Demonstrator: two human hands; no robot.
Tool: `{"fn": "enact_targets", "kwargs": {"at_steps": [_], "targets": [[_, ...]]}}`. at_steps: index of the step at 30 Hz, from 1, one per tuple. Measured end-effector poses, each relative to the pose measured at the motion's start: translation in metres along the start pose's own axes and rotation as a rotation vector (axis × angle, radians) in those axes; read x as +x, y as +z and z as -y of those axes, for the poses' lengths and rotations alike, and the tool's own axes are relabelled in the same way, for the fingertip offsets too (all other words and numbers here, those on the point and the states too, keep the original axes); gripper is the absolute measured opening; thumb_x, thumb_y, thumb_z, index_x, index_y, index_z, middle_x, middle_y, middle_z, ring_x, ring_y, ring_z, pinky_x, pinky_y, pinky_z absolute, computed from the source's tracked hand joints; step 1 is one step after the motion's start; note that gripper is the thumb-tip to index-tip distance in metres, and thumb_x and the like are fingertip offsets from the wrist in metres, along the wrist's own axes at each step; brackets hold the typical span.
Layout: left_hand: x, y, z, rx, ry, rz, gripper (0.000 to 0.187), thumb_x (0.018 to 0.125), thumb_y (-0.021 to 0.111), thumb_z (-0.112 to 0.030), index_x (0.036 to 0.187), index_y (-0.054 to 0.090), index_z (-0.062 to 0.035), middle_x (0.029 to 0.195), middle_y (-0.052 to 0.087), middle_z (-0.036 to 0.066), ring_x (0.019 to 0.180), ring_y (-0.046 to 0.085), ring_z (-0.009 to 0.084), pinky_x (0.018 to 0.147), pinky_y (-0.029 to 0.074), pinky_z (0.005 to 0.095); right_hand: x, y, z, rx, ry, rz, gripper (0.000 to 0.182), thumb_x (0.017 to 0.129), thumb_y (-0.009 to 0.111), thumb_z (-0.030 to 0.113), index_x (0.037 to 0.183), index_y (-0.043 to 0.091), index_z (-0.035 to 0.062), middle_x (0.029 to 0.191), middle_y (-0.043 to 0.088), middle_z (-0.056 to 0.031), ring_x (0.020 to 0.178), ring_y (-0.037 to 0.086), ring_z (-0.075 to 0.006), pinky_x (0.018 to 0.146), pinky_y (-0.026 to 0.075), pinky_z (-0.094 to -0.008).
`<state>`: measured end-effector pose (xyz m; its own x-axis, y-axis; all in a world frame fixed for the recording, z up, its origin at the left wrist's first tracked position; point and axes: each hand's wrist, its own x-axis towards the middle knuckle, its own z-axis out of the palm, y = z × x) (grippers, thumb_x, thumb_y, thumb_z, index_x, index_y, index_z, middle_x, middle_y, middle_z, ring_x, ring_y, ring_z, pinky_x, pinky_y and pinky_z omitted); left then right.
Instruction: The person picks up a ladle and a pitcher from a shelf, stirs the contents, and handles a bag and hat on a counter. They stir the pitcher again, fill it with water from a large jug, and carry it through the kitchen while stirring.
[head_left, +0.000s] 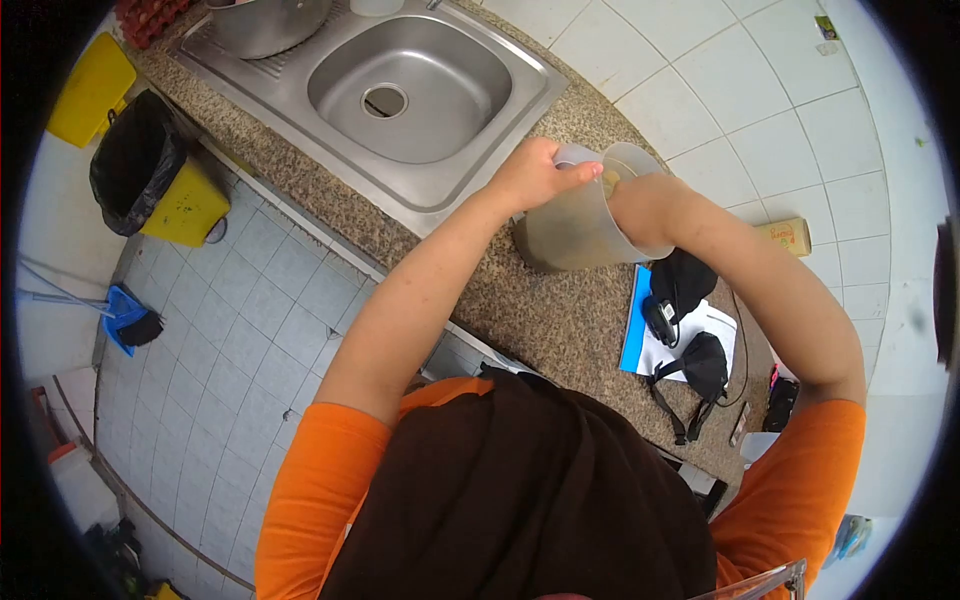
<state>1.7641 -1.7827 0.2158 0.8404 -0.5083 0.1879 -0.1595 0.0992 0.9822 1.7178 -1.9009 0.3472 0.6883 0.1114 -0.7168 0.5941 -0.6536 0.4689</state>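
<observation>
A cloudy plastic jug [570, 232] stands tilted on the granite counter, just right of the sink. My left hand [543, 178] is closed round its handle at the upper left, thumb towards the rim. My right hand [645, 212] reaches in through the mouth of the jug; its fingers are hidden inside, so what they touch cannot be seen. Something pale yellowish shows inside near the rim.
The steel sink [440, 95] lies left of the jug, with a metal pot [268, 28] on its drainboard. Black straps [704, 368], papers [690, 345] and a cable lie on the counter [530, 310] at the right. A yellow bin [190, 208] stands on the floor.
</observation>
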Motion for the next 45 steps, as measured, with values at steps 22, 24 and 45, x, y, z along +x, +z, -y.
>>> {"fn": "enact_targets", "kwargs": {"at_steps": [22,24,45], "targets": [[-0.001,0.004,0.004,0.021,0.015,-0.013,0.034,0.076,0.066,-0.033,0.083,0.066,0.0001,0.070,0.064,0.006,0.063,0.057,0.0110,0.059,0.046,0.0271,0.009,0.010,-0.005,0.031,0.142,-0.106,0.020,0.073,0.057,0.014,0.089,0.064,0.0074,0.090,0.064,-0.0109,0.081,0.063,-0.0267,0.068,0.051,-0.0364],[-0.004,0.005,-0.003,-0.031,0.023,-0.020,0.034,0.076,0.066,-0.033,0.082,0.066,0.0002,0.070,0.063,0.006,0.062,0.057,0.0108,0.058,0.046,0.0269,0.006,0.011,-0.002,0.037,0.181,-0.114,0.019,0.072,0.057,0.014,0.089,0.065,0.0074,0.088,0.064,-0.0107,0.080,0.063,-0.0270,0.068,0.051,-0.0365],[-0.047,0.027,-0.044,-0.369,0.111,-0.222,0.040,0.079,0.065,-0.039,0.084,0.062,0.0008,0.067,0.059,0.003,0.057,0.050,0.0078,0.053,0.042,0.0232,-0.064,0.012,-0.057,0.570,-0.015,-0.522,0.014,0.066,0.065,0.009,0.078,0.067,0.0027,0.071,0.063,-0.0126,0.068,0.062,-0.0215,0.061,0.049,-0.0333]]}}
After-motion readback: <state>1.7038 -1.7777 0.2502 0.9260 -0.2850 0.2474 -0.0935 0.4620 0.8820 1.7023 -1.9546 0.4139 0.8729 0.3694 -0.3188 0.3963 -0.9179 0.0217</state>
